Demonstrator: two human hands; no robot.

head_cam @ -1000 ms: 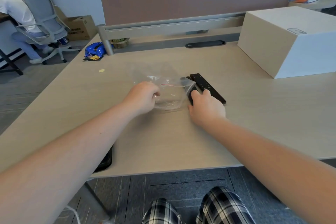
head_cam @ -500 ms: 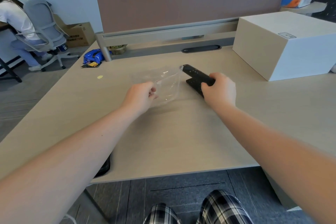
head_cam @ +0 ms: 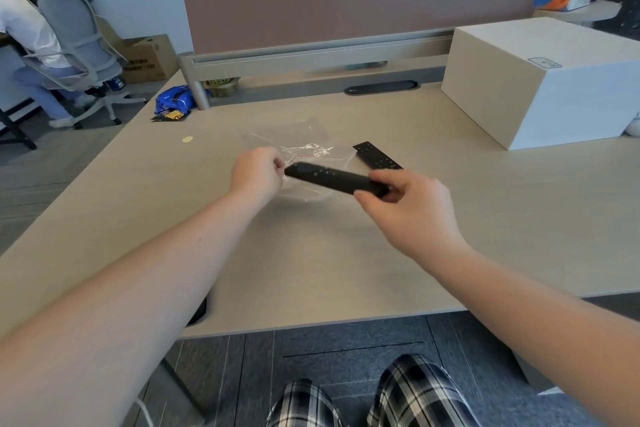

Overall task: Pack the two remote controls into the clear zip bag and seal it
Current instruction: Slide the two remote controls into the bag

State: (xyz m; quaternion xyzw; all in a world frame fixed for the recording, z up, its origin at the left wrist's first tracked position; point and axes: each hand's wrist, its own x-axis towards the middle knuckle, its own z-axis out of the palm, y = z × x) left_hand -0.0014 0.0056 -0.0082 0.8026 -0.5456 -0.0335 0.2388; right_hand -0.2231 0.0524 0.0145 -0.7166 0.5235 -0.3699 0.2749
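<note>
A person's right hand [head_cam: 401, 204] grips one black remote control [head_cam: 334, 179] by its near end, its far tip reaching the left hand [head_cam: 258, 172], whose fingers pinch the mouth of the clear zip bag [head_cam: 304, 152]. The second remote [head_cam: 377, 156] lies on the desk [head_cam: 485, 218] just beyond the right fingers.

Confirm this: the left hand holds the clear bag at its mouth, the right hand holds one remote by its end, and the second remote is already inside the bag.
Not quite. The head view shows the second remote lying on the desk beside the clear bag, not inside it. The left hand does hold the bag's mouth, and the right hand holds one remote by its end.
</note>
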